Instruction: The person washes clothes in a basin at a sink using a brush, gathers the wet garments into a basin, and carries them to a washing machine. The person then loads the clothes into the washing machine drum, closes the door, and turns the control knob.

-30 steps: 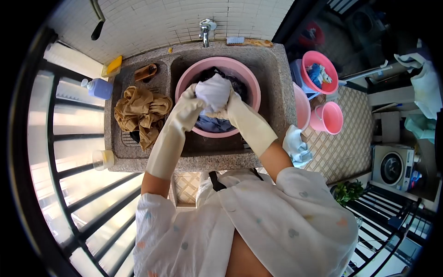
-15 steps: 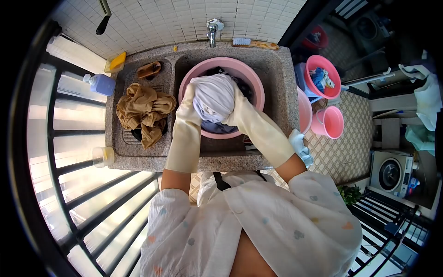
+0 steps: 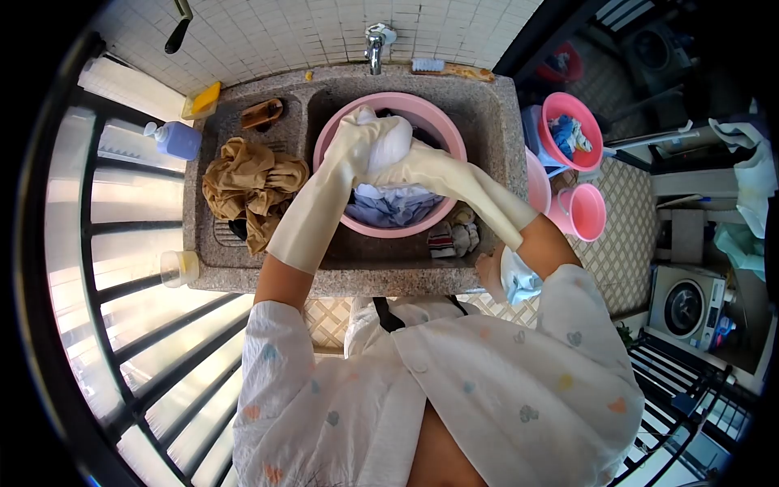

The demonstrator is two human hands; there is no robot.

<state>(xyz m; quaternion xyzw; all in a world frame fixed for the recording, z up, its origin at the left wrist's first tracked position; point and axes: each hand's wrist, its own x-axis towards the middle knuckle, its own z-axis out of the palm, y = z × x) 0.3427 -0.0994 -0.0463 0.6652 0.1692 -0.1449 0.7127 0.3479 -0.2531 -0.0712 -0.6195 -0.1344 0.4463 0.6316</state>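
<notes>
Over a pink basin (image 3: 455, 138) in the stone sink, both my hands, in long cream rubber gloves, grip a bunched white cloth (image 3: 391, 149). My left hand (image 3: 361, 134) wraps round its upper left side. Lower down, my right hand (image 3: 389, 172) is closed on the cloth's bottom part. Beneath them, bluish-grey cloth (image 3: 393, 208) fills the near side of the basin, with dark cloth (image 3: 422, 136) behind. A brown cloth (image 3: 250, 188) lies heaped on the ribbed ledge to the left.
A metal faucet (image 3: 374, 49) is above the basin, and a brush (image 3: 451, 70) lies on the back rim. Striped cloth (image 3: 454, 237) is in the sink's near right corner. Pink buckets (image 3: 586, 213) stand to the right. A purple bottle (image 3: 176, 140) is at the left.
My hands have gone from either side of the white cloth to a twisted grip, left above right. The cloth is more tightly bunched, and the striped cloth has come into fuller view.
</notes>
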